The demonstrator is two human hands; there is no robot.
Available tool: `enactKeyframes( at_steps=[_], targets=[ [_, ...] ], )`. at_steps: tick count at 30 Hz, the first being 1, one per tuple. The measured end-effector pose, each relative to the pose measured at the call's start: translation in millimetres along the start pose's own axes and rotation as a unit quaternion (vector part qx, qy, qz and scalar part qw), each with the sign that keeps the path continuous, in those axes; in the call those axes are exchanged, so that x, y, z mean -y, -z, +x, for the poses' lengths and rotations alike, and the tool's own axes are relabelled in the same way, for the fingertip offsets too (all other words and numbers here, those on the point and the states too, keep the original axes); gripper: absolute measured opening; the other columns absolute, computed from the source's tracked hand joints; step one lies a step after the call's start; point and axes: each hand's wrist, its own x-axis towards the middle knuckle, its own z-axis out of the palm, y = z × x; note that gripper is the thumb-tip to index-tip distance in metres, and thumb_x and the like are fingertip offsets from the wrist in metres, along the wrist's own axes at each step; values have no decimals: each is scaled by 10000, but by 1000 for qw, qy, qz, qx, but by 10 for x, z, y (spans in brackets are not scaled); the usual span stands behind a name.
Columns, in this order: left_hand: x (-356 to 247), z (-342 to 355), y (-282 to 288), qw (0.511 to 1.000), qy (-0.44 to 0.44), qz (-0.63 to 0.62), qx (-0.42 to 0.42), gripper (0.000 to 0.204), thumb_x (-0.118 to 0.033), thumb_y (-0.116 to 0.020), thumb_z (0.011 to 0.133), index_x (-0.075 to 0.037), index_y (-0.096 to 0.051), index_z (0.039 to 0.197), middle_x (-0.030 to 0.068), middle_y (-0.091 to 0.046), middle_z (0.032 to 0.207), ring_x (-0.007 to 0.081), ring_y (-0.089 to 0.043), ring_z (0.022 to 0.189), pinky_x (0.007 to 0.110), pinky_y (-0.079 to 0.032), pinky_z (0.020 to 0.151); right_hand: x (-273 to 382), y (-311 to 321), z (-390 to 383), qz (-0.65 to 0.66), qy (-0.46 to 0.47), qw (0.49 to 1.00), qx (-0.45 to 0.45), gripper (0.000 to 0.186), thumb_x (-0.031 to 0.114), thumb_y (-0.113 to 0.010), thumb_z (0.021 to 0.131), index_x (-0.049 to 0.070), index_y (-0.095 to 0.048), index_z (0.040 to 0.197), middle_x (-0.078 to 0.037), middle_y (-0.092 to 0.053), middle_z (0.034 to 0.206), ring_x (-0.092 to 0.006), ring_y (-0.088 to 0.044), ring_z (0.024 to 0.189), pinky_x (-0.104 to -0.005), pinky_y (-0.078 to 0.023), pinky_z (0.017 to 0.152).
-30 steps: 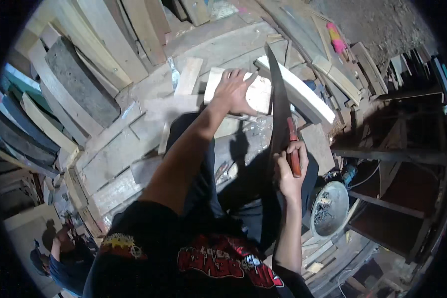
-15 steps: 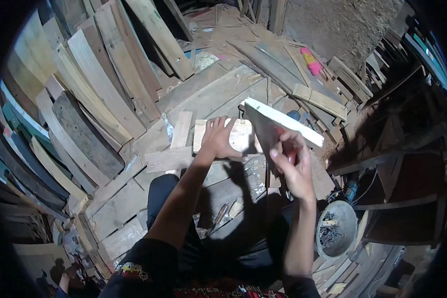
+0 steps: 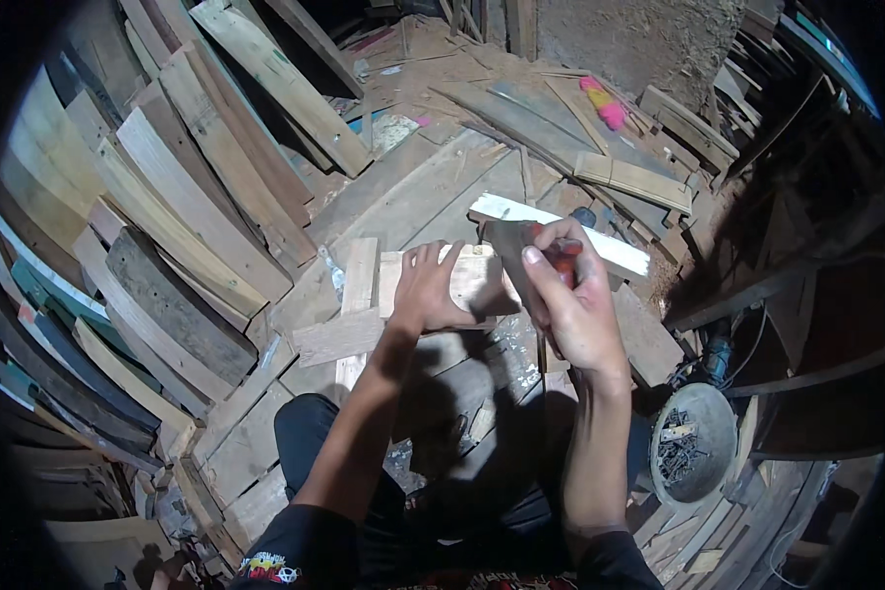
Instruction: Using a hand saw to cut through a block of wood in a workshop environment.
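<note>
My left hand (image 3: 431, 291) lies flat, fingers spread, on a short pale wooden board (image 3: 469, 278) that rests on a stack of planks in front of my knees. My right hand (image 3: 578, 307) is closed around the red handle (image 3: 564, 258) of a hand saw. The saw's dark blade (image 3: 509, 264) lies low across the board's right end, just right of my left thumb. A long white-edged strip of wood (image 3: 615, 250) runs behind the saw, partly hidden by my right hand.
Curved grey and brown planks (image 3: 167, 236) are stacked all along the left. A round metal bowl of nails (image 3: 693, 454) sits at the right by my right elbow. Loose boards and a pink object (image 3: 605, 106) lie at the back, near a dark wooden frame (image 3: 796, 295).
The saw stood blade-up a second ago; my right hand has brought it forward and down onto the board. My left hand stayed pressed on the board.
</note>
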Motion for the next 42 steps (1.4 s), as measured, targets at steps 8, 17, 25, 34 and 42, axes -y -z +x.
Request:
enactKeyframes(
  at_steps=[8,17,25,34,42],
  targets=[
    [-208,-393,-76,994,35,12,-99,1305,-657,-906,455,-44,-513,1538,206,-539,1417,363,-512,1306,545,-316,1145,238,53,-19,65,-27,997,15,120,162,-653,1089,101,-554,1122,58,-523,763,-11,-376,529,-217,-256,461],
    [-694,-915,-485,977,122,86,-151,1264,-563,-902,496,-101,-470,1591,184,-522,1480,344,-499,1387,539,-336,1164,671,246,-486,9,87,986,142,424,80,-717,976,44,-491,1333,-22,-570,899,-62,-455,687,-214,-380,671],
    [-450,-1012,-222,986,37,66,-146,1283,-636,-912,487,-42,-520,1555,216,-551,1427,375,-528,1327,576,-348,1127,591,314,-439,-241,221,945,23,910,168,-839,897,0,-320,1625,-215,-543,1471,-298,-580,1339,-378,-463,1112],
    [-36,-912,567,985,166,42,-14,1419,-573,-968,431,-57,-409,1629,251,-448,1487,423,-441,1394,669,-313,1103,579,683,-480,-329,128,935,-37,607,99,-772,935,-14,-565,1494,-281,-736,1186,-193,-690,866,-337,-553,758],
    [405,-1014,731,975,208,66,37,1407,-565,-952,455,-55,-397,1644,289,-445,1527,443,-403,1463,691,-284,1137,541,637,-366,-338,205,916,-69,653,84,-774,953,-20,-523,1548,-259,-732,1269,-222,-721,1139,-341,-574,922]
  ],
)
